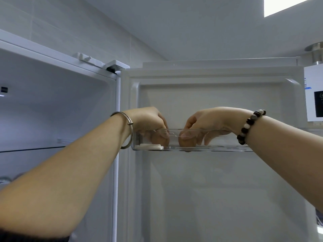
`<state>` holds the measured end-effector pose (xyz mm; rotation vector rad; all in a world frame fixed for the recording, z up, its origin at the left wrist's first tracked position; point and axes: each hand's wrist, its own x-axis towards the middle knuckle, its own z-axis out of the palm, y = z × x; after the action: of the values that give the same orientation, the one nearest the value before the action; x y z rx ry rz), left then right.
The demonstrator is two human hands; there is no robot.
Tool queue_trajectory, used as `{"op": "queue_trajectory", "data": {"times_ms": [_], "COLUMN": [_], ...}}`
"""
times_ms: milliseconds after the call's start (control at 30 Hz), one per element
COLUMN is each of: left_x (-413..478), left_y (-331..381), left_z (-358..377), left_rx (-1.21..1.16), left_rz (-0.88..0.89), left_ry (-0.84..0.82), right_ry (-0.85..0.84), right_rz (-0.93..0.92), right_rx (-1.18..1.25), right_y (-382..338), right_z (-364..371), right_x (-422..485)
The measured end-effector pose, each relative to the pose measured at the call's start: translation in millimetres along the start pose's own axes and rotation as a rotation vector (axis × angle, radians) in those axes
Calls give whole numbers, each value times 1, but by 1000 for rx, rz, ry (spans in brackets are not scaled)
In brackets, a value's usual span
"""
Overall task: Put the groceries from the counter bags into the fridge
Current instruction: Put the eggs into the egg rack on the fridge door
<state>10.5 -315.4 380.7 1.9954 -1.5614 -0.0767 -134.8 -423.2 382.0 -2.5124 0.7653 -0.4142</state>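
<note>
Fridge [61, 105]: stands open; its cabinet fills the left of the frame and its door the centre and right.
Left hand [148, 123]: reaches over the rim into the door bin, fingers curled downward behind the clear front wall; I cannot tell whether they hold anything.
Right hand [206, 123]: just beside the left hand but apart from it, also dipped into the bin with fingers curled down; what they close on, if anything, is blurred by the plastic.
Wrists: a metal bangle [128, 131] on the left, a bead bracelet [248, 126] of dark and pale beads on the right.
Door bin [225, 145]: clear tray across the middle of the frame, mounted high on the inner side of the fridge door [209, 189].
White piece [150, 147]: small and flat, lying on the bin floor at its left end, below the left hand.
Glass shelf [35, 149]: inside the cabinet, left edge of the frame.
Groceries: whether any are in the hands cannot be told.
Ceiling light [288, 4]: bright panel, upper right corner.
Metal pipe [316, 53]: right edge, above the door top.
</note>
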Motion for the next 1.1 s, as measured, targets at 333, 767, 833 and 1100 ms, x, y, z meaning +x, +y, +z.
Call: {"op": "queue_trajectory", "data": {"times_ms": [333,767,833,1100], "left_x": [2,-1,-4,-14], "left_y": [0,-5,-5,-5], "left_z": [1,4,4,12], "left_rx": [36,15,0,275], "left_rz": [0,127,184,361], "left_ry": [33,141,202,580], "right_ry": [-54,158,201,519], "right_rz": [-55,-49,-52,-187], "right_rx": [31,-111,-143,-201], "right_y": [5,-3,-5,-5], "right_z": [-4,3,4,6], "right_x": [1,-6,-8,-18]}}
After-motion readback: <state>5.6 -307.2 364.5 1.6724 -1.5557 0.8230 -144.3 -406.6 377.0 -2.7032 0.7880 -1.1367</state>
